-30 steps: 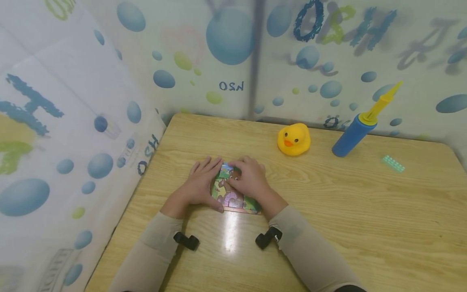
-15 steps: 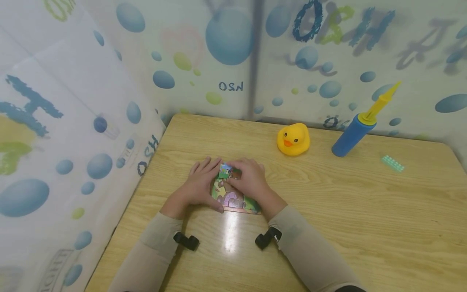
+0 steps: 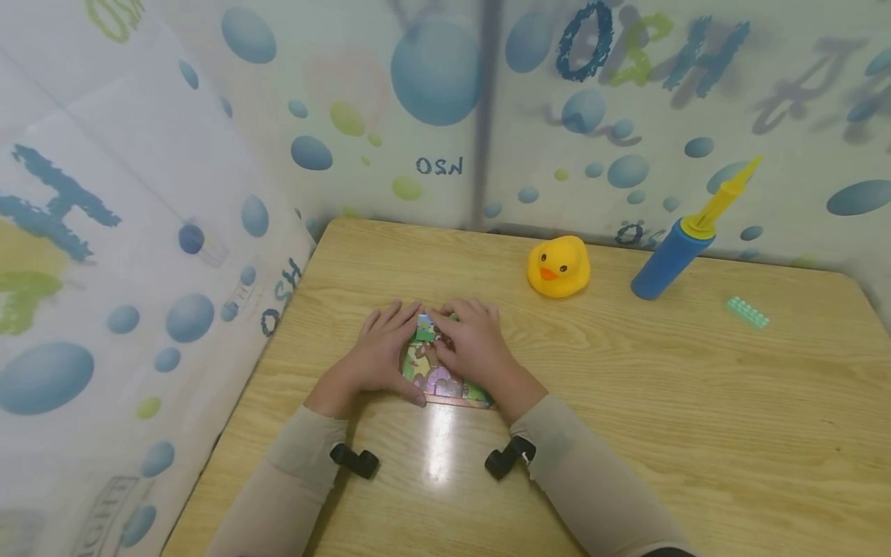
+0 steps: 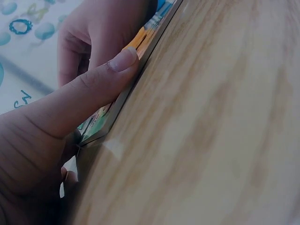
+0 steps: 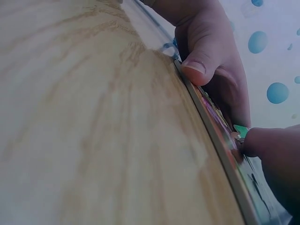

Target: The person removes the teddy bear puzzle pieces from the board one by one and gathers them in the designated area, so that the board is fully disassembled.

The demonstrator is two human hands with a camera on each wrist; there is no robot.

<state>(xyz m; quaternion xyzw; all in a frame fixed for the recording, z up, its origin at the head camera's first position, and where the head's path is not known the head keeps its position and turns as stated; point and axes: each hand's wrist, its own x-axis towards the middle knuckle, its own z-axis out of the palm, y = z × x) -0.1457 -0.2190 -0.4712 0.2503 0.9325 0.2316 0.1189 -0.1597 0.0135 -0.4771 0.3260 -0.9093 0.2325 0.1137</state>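
A small cartoon jigsaw puzzle (image 3: 440, 381) in a thin flat tray lies on the wooden table, between both hands. My left hand (image 3: 381, 348) rests along its left side, fingers stretched out and the thumb on the near edge. In the left wrist view that thumb (image 4: 123, 61) lies over the tray's rim. My right hand (image 3: 480, 344) reaches over the puzzle's right half. Its thumb and index finger pinch a brown puzzle piece (image 3: 442, 338) in the upper part of the picture. The right palm hides much of the puzzle's right side.
Behind the hands sits a yellow rubber duck (image 3: 559, 268). Farther right stand a blue hand pump (image 3: 664, 263) with a yellow nozzle and, lying flat, a mint-green toy brick (image 3: 748, 312). A bubble-patterned curtain (image 3: 390, 186) borders the table's back and left.
The right hand's index finger and thumb have shifted slightly left over the puzzle, covering more of the brown piece. The left hand has stayed in place.
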